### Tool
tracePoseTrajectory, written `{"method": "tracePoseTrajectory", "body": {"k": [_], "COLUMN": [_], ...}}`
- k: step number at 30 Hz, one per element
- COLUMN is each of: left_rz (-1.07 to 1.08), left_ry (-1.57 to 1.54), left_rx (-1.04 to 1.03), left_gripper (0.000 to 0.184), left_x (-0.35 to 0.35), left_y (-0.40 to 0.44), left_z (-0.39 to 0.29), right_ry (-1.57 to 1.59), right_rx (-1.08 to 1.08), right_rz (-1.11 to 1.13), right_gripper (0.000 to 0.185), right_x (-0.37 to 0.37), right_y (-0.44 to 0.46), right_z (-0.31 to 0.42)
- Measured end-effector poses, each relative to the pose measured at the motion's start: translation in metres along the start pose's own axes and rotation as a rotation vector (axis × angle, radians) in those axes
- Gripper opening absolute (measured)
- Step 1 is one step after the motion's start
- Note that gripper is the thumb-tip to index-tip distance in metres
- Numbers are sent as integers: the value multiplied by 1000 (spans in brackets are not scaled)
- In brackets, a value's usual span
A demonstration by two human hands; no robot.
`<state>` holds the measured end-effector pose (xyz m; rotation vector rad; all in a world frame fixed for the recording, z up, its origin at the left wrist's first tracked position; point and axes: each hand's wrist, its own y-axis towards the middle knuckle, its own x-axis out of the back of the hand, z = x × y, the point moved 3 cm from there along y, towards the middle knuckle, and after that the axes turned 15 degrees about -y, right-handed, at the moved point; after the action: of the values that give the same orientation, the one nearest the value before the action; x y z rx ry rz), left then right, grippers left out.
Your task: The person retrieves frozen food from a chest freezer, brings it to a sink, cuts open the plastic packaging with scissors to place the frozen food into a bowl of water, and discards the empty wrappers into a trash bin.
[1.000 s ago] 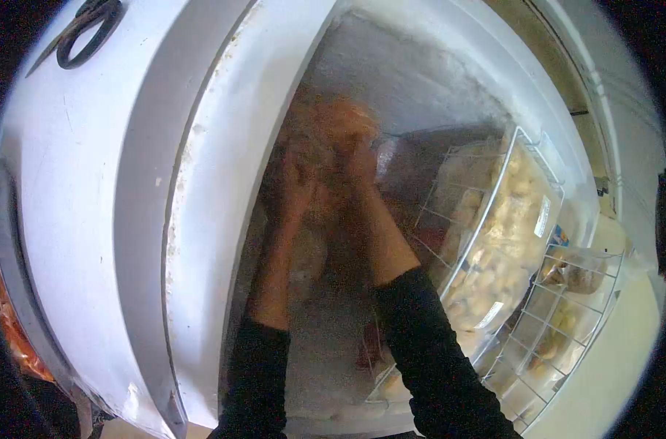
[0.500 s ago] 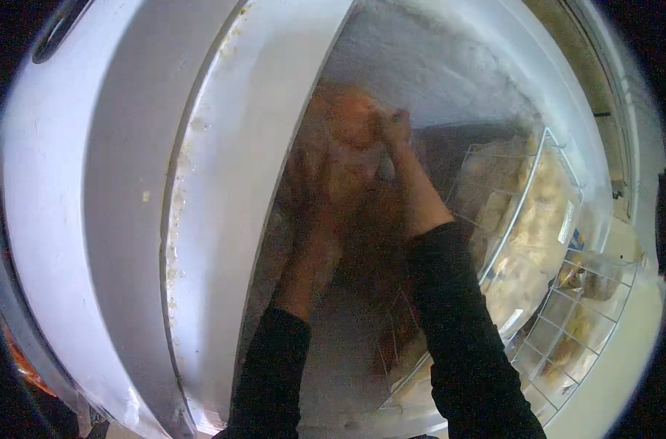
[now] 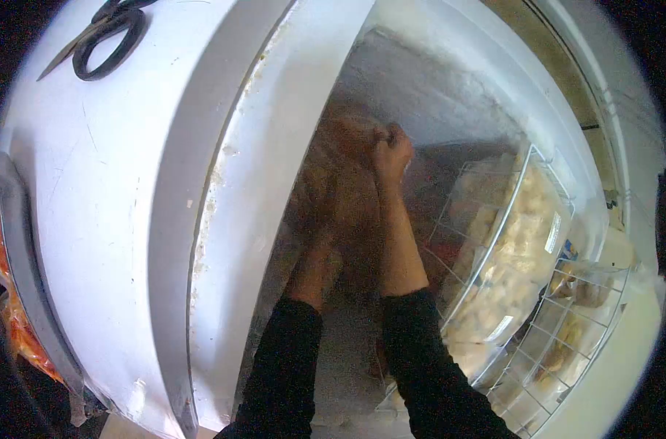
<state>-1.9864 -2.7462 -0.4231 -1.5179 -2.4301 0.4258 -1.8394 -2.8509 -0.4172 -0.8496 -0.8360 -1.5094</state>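
Both arms reach down into an open chest freezer (image 3: 435, 88) with frosted walls. My right hand (image 3: 395, 154) is closed, fingers bunched, on the edge of a reddish-brown bag (image 3: 350, 139) deep inside. The bag's contents are too dark to make out. Lower and to the left, my left hand (image 3: 325, 201) is in shadow against the same dark bundle. Its fingers blur into the background, so I cannot tell their shape.
To the right, a wire basket (image 3: 510, 208) holds bags of pale frozen food (image 3: 512, 252); another wire basket (image 3: 567, 333) hangs beyond it. Black-handled scissors (image 3: 113, 45) lie on the white freezer lid (image 3: 99, 168). Orange-red packages (image 3: 18, 325) show at the far left.
The view has shifted, bringing the scissors and the orange-red packages further into sight. My right hand and the reddish bag sit slightly lower in the picture, the hand still closed.
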Motion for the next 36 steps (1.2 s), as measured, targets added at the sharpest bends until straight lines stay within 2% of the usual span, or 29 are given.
{"method": "tracePoseTrajectory", "body": {"k": [1, 2, 4, 8, 10, 12, 13, 14, 16, 20, 22, 26, 29, 30, 31, 32, 36], "left_rz": [5, 10, 32, 90, 105, 124, 131, 132, 138, 141, 130, 155, 229, 278, 337, 447, 376], "left_ry": [-3, -10, -13, -36, -54, -66, -79, -87, -113, -260, -442, -1009, -1450, -1608, -1766, -2061, -1885], "left_rx": [3, 6, 8, 27, 40, 48, 50, 55, 69, 155, 278, 654, 774, 708, 647, 520, 483], "left_gripper": [56, 56, 56, 56, 56, 56, 56, 56, 56, 56, 56, 56, 56, 57, 57, 59, 58], "left_x": [-1, -2, -12, -31, -40, -47, -49, -50, -53, -51, -44, -50, -68, -70, -72, -71, -67], "left_y": [2, 5, 9, 20, 24, 27, 28, 28, 30, 25, 12, -31, -62, -67, -73, -79, -100], "left_z": [0, 0, 3, 0, 1, -2, -3, -3, -3, -7, -10, -28, -66, -87, -108, -130, -165], "right_ry": [26, 27, -37, -73, -50, -60, -65, -65, -91, 91, 362, 425, 528, 533, 677, 821, 833], "right_rx": [110, 116, 298, 364, 410, 439, 448, 453, 235, 211, 66, 11, -3, 18, -83, -187, -232], "right_rz": [-143, -142, -268, -166, 36, -68, -158, -156, -64, -143, -173, -165, -262, -264, -240, -211, -301], "right_gripper": [21, 21, 18, 17, 16, 17, 22, 22, 16, 20, 22, 20, 16, 16, 16, 17, 19], "right_x": [7, 11, 25, 76, 92, 112, 122, 134, 154, 180, 193, 241, 277, 293, 310, 325, 375], "right_y": [-3, -2, -1, 15, 20, 15, 7, 0, -11, -26, -36, -58, -73, -78, -83, -89, -101], "right_z": [7, 12, 27, 86, 104, 104, 100, 100, 91, 86, 87, 114, 120, 124, 127, 128, 113]}}
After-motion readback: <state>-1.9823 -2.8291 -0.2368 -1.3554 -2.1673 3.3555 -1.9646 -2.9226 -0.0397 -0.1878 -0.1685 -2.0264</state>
